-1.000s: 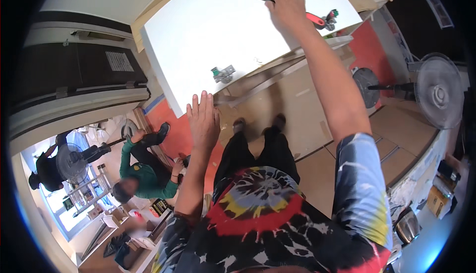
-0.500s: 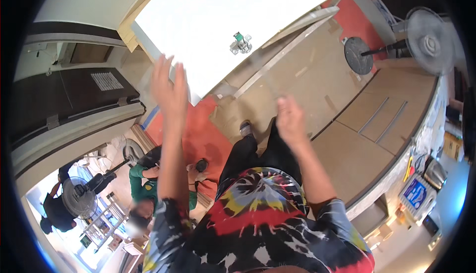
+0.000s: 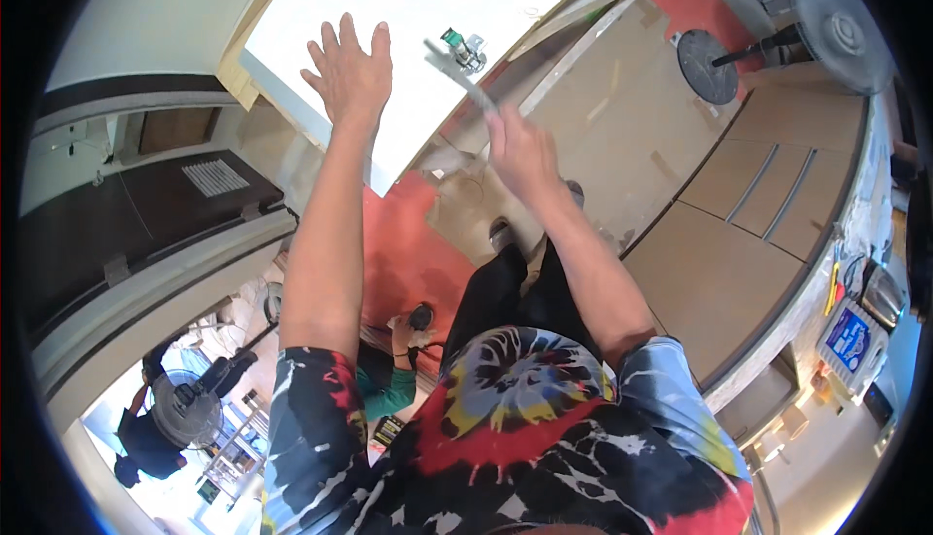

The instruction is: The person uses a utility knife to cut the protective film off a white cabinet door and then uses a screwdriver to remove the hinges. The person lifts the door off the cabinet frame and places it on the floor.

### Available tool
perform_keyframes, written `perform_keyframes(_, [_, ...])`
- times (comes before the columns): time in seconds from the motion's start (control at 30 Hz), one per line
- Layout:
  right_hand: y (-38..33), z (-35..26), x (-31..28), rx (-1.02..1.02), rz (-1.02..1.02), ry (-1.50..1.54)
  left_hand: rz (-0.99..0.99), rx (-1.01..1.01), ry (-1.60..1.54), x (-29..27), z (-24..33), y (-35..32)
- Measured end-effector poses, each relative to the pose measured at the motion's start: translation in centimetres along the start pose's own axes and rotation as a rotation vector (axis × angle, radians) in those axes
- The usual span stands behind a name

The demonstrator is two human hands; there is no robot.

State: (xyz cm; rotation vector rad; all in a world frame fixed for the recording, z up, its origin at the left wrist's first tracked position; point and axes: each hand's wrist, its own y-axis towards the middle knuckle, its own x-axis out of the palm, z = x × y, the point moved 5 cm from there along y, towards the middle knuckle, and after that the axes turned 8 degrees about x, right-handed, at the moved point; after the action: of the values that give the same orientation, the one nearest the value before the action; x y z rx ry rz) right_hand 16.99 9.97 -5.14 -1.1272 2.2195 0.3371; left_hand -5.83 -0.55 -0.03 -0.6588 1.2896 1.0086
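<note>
My left hand [image 3: 352, 73] is spread open, palm down, over the left part of a large white panel [image 3: 408, 5]; contact looks likely but cannot be confirmed. My right hand [image 3: 525, 154] is closed round a thin grey bar [image 3: 465, 80], blurred by motion, its far end pointing up and left over the panel's near edge. Close to that end, a metal hinge [image 3: 470, 57] with a green part sits on the panel's right edge.
A co-worker's green sleeve [image 3: 391, 397] shows low at left, above red floor covering [image 3: 398, 243]. Another person [image 3: 151, 446] stands farther off near a fan [image 3: 187, 409]. A second fan [image 3: 841, 34] stands right, beyond brown cabinets [image 3: 743, 253]. Boards [image 3: 593, 0] lean beside the panel.
My left hand has moved up and over the panel, fingers spreading. My right hand has moved up and left, and the grey bar now shows in it. The view has shifted.
</note>
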Motion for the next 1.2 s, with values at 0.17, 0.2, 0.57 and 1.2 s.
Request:
perform_keyframes(0.17, [-2.2, 1.5, 0.4, -0.065, 0.073, 0.077, 0.017, -0.001, 0.008, -0.3, 0.1, 0.3])
perform_keyframes(0.2, [0.3, 1.0, 0.0, -0.058, 0.089, 0.043, 0.016, 0.002, 0.019, -0.2, 0.1, 0.3])
perform_keyframes(0.57, [0.2, 3.5, -1.0, -0.108, 0.124, 0.02, 0.011, -0.008, 0.016, -0.4, 0.3, 0.5])
perform_keyframes(1.2, [-0.9, 2.7, -1.8, 0.108, 0.166, 0.008, -0.017, -0.03, 0.025, -0.4, 0.2, 0.7])
